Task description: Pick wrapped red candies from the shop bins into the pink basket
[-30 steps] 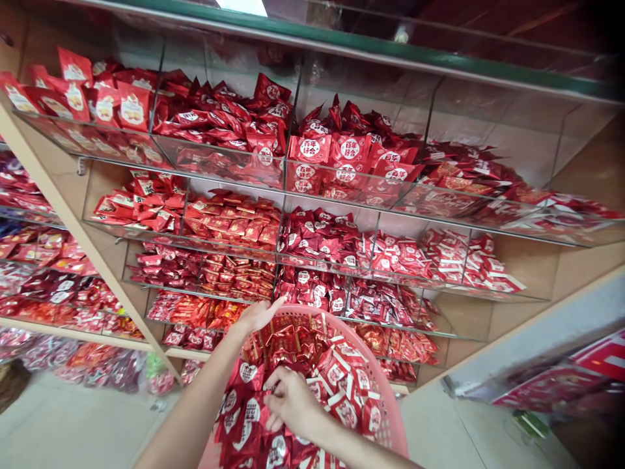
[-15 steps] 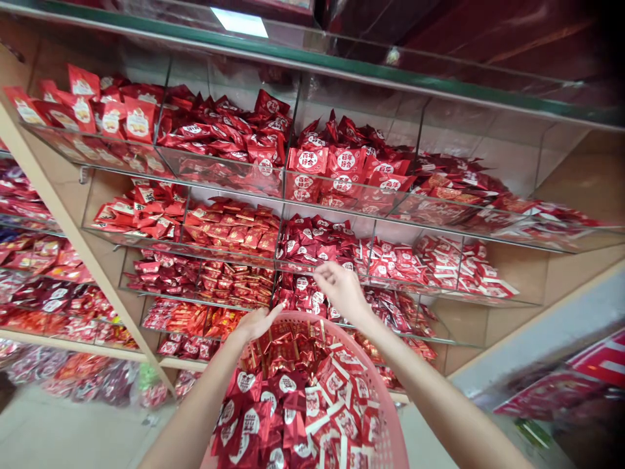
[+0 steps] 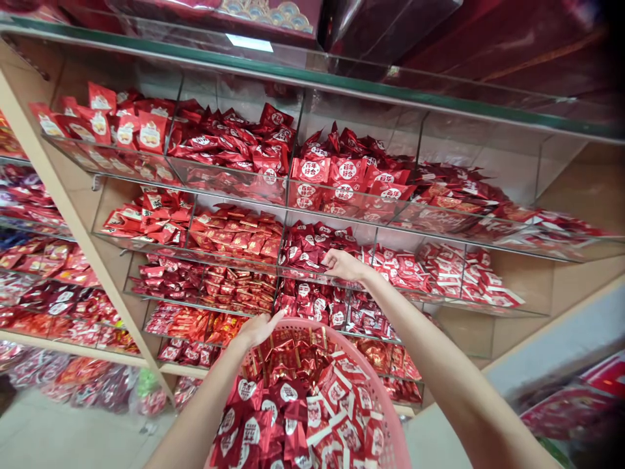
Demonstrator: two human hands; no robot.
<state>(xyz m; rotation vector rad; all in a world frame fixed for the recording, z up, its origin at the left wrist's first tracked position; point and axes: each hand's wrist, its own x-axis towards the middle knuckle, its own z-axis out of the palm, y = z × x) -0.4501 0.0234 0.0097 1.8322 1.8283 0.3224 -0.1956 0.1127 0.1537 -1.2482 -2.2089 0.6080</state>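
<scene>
My left hand (image 3: 258,329) grips the far rim of a pink plastic basket (image 3: 393,425), which sits against my left forearm. The basket is heaped with red wrapped sweet packets (image 3: 289,405). My right hand (image 3: 344,265) reaches up and forward into a clear shelf bin of dark red packets (image 3: 306,245) in the second row. Its fingers are curled palm-down over the packets there, and I cannot tell whether they hold one.
Tilted clear acrylic bins (image 3: 229,176) in several rows hold red packets of different kinds, under a green-edged top shelf (image 3: 342,78). A slanted wooden upright (image 3: 73,228) divides off more bins at the left. Bagged sweets (image 3: 97,384) lie low on the left, above a pale floor (image 3: 58,436).
My right hand left the basket's packets, rose and moved forward into the second-row bin. My left hand stayed on the basket rim. The view tilted slightly upward.
</scene>
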